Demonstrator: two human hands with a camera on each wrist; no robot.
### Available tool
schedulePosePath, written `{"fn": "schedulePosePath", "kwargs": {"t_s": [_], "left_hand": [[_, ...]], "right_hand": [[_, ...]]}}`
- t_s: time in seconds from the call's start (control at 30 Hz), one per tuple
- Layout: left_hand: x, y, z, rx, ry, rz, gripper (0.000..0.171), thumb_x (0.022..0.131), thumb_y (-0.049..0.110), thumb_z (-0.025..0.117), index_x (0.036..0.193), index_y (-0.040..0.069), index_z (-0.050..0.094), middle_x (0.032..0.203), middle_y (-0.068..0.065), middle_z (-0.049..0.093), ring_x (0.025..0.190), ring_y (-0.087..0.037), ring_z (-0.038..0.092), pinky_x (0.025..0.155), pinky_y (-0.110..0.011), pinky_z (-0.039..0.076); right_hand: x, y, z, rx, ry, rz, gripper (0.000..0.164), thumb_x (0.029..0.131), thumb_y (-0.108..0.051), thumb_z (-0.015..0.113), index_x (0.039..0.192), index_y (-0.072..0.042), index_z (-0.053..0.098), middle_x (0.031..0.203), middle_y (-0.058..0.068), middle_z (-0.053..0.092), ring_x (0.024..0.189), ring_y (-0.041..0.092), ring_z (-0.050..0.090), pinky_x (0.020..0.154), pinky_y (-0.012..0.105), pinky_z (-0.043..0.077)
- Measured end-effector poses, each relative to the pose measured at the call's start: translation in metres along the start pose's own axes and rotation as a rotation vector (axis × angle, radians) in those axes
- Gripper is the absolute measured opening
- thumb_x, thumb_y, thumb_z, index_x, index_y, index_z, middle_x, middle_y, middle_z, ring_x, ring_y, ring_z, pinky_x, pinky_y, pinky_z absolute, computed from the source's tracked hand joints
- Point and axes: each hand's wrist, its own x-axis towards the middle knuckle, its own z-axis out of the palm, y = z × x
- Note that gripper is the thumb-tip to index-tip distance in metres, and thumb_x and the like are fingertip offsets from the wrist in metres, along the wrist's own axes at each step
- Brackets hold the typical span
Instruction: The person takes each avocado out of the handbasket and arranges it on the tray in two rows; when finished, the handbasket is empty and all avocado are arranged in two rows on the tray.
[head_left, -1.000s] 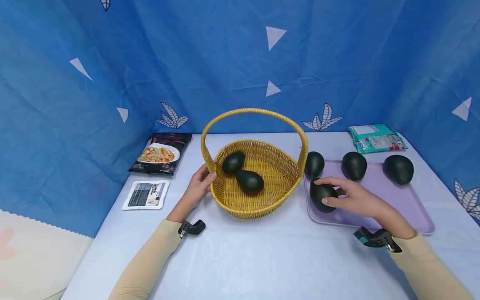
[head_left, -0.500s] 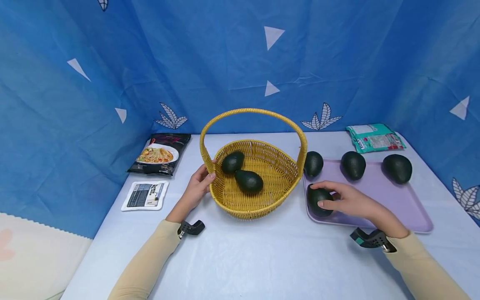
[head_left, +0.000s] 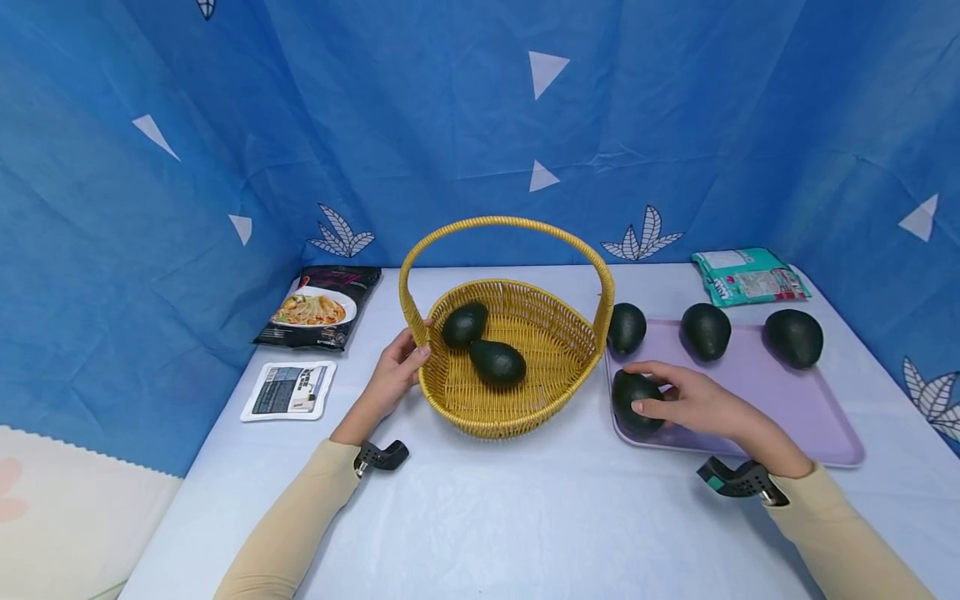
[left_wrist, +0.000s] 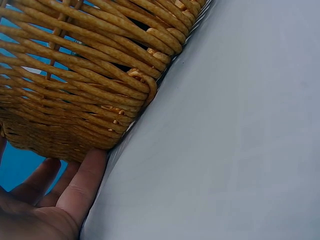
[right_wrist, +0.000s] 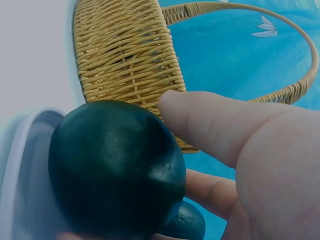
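A yellow wicker basket point(head_left: 555, 342) with a tall arched handle stands mid-table, tilted open toward me. Two dark green avocados point(head_left: 498, 364) lie inside its left half. My left hand point(head_left: 397, 367) holds the basket's left side near the handle's base; in the left wrist view its fingers point(left_wrist: 90, 175) touch the woven outer wall. My right hand point(head_left: 697, 400) grips another avocado point(head_left: 632, 406) between thumb and fingers, at the front left corner of the purple tray point(head_left: 795, 417). From the right wrist view, this avocado point(right_wrist: 115, 165) sits just inside the tray rim, the basket beyond it.
Along the tray's back lie three more avocados point(head_left: 707, 332). A teal packet point(head_left: 750, 275) is behind them. At the left are a black noodle packet point(head_left: 318, 308) and a white flat pack point(head_left: 290, 391). A blue curtain point(head_left: 450, 125) hangs behind the table.
My right hand has shifted slightly left and toward me with the avocado, which now sits apart from the one behind it. The left hand and basket stay in place.
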Motion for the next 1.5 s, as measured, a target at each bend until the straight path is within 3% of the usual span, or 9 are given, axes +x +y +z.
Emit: {"fn": "schedulePosePath", "kwargs": {"t_s": [0.27, 0.83, 1.17, 1.5], "left_hand": [[-0.0010, 0.0009, 0.0002, -0.002, 0.001, 0.004, 0.057, 0.105, 0.010, 0.049, 0.159, 0.007, 0.032, 0.156, -0.029, 0.037, 0.114, -0.008, 0.057, 0.084, -0.020, 0.061], [0.0007, -0.0006, -0.0002, 0.000, 0.006, -0.006, 0.056, 0.106, 0.010, 0.049, 0.159, 0.008, 0.032, 0.156, -0.027, 0.037, 0.116, -0.010, 0.055, 0.084, -0.021, 0.061], [0.0011, -0.0010, -0.0011, 0.022, -0.001, -0.010, 0.055, 0.106, 0.013, 0.049, 0.159, 0.010, 0.033, 0.156, -0.025, 0.039, 0.117, -0.011, 0.055, 0.085, -0.022, 0.061], [0.0015, -0.0013, -0.0019, 0.006, 0.001, -0.007, 0.056, 0.106, 0.012, 0.049, 0.159, 0.009, 0.032, 0.156, -0.027, 0.037, 0.118, -0.014, 0.054, 0.086, -0.022, 0.061]], "right_hand": [[-0.0015, -0.0006, -0.0030, 0.007, 0.018, 0.015, 0.062, 0.096, -0.028, 0.071, 0.147, -0.002, 0.047, 0.141, 0.039, 0.048, 0.092, 0.022, 0.070, 0.067, 0.030, 0.062], [0.0001, 0.0025, -0.0015, 0.027, 0.038, 0.016, 0.054, 0.098, -0.028, 0.068, 0.143, -0.003, 0.052, 0.140, 0.038, 0.049, 0.096, 0.026, 0.069, 0.067, 0.031, 0.063], [-0.0005, -0.0008, 0.0003, 0.066, 0.040, 0.068, 0.055, 0.098, -0.030, 0.067, 0.144, -0.003, 0.052, 0.138, 0.036, 0.050, 0.100, 0.028, 0.067, 0.069, 0.034, 0.065], [-0.0028, -0.0002, -0.0048, 0.054, 0.048, 0.060, 0.056, 0.100, -0.029, 0.065, 0.146, -0.002, 0.049, 0.137, 0.036, 0.053, 0.104, 0.031, 0.068, 0.069, 0.035, 0.065]]}}
